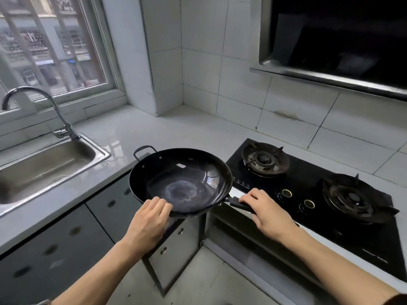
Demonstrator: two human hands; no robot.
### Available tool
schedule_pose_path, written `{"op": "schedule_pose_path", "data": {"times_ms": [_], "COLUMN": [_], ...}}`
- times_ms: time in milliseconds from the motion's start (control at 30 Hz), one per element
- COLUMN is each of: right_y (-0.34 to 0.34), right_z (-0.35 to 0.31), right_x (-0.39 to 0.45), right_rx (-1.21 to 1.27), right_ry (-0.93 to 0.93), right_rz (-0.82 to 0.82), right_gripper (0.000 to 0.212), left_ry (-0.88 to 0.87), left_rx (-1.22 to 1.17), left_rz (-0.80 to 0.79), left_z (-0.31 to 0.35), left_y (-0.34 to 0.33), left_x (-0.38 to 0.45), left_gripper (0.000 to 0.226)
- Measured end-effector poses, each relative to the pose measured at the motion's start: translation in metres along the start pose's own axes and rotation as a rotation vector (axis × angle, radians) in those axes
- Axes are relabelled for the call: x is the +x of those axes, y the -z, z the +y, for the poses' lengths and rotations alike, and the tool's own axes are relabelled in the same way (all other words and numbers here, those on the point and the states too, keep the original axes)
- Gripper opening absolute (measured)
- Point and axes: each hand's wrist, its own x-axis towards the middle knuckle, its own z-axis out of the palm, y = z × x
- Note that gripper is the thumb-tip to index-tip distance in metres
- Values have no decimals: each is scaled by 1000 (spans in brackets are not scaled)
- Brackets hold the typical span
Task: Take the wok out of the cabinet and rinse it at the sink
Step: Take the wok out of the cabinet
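- Head view: white tiled walls and a pale countertop (154,130) wrap the corner, with a window over the steel sink (44,164) at left and a black gas hob (312,190) at right.
- We carry the wok (180,179) in the air over the counter's front edge, between sink and hob, above the grey cabinet doors (110,205); it is out of the cabinet and looks unrinsed.
- Our right hand (268,212) is curled over the long handle (240,205), which points right toward the hob.
- Our left hand (149,221) holds the near rim, fingers over the edge; we cannot see the thumb.
- The wok's long axis runs left to right, its small loop handle (144,150) facing the sink.
- The faucet (37,102) stands well to the left of the wok, on our left hand's side, so we judge that the next move is a leftward carry, loop end leading.
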Motion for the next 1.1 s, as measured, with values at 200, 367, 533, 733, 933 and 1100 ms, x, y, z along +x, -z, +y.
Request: {"op": "schedule_pose_path", "data": {"times_ms": [200, 367, 533, 733, 933, 1100], "right_y": [-13, -19, -16, -22, -30, -34], "right_z": [50, 100, 134, 151, 154, 156], "right_x": [76, 143, 195, 243, 291, 325], "right_rx": [18, 59, 90, 92, 86, 75], "right_ry": [24, 53, 76, 69, 37, 5], "right_rz": [-14, -39, -76, -83, -109, -121], "right_gripper": [48, 47, 48, 49, 49, 50], "left_ry": [69, 130, 180, 199, 203, 186], "left_rx": [24, 59, 54, 52, 42, 24], "left_rz": [-99, -180, -216, -242, -249, -228], "left_z": [-29, -48, -64, -91, -130, -160], "left_y": [-46, -80, -98, -121, -147, -163], "left_x": [63, 120, 170, 204, 231, 253], "left_gripper": [25, 22, 24, 24, 28, 28]}}
